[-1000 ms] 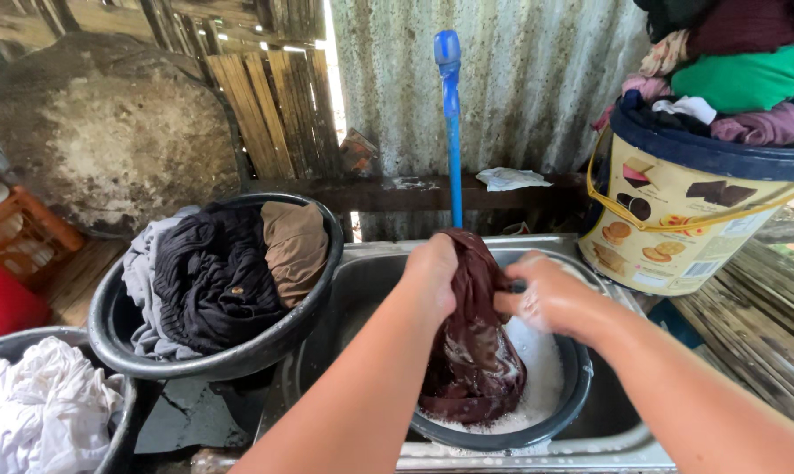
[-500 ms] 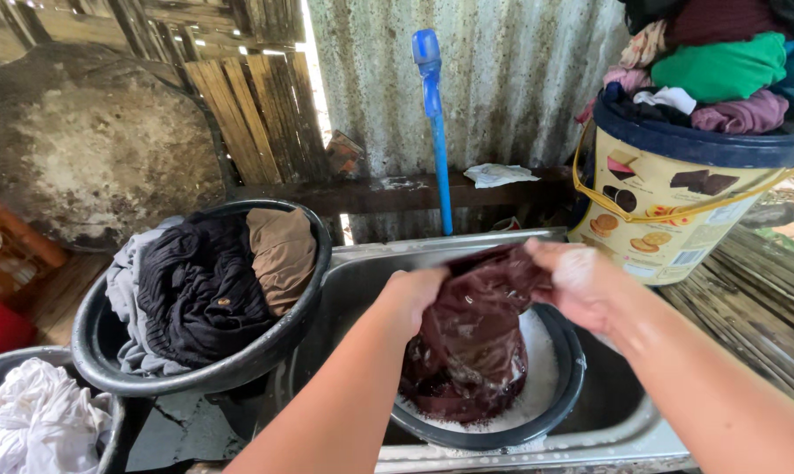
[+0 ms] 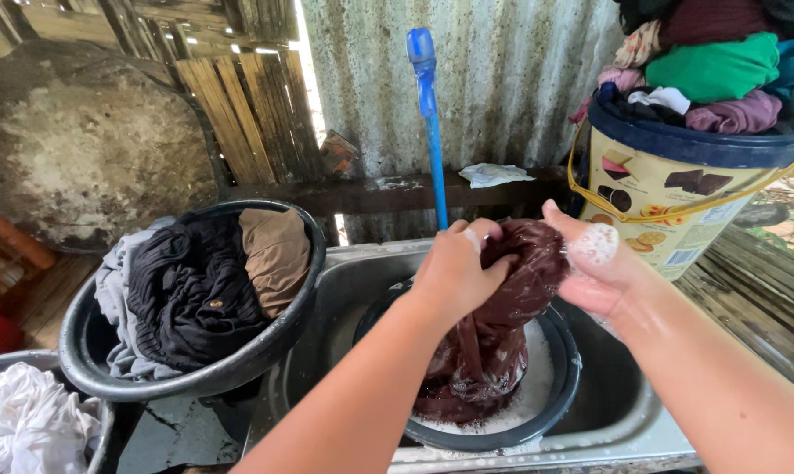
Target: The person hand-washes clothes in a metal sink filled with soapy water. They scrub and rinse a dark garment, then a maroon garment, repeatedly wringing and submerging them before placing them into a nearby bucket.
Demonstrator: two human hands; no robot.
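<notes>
A wet dark maroon garment [image 3: 489,342] hangs from both my hands over a dark round basin [image 3: 566,391] of soapy water. My left hand [image 3: 454,268] is closed on the upper part of the cloth. My right hand [image 3: 595,263], with suds on its back, grips the same cloth from the right. The two hands press the fabric together between them. The basin sits inside a steel sink [image 3: 344,290].
A large black tub [image 3: 278,342] of dark, grey and brown clothes stands at the left. A basin with white cloth [image 3: 28,421] is at the lower left. A yellow bucket [image 3: 678,206] piled with coloured clothes stands at the right. A blue tap pipe [image 3: 432,132] rises behind the sink.
My hands have bunched the maroon garment closer together and raised it slightly above the basin; the view has shifted a little.
</notes>
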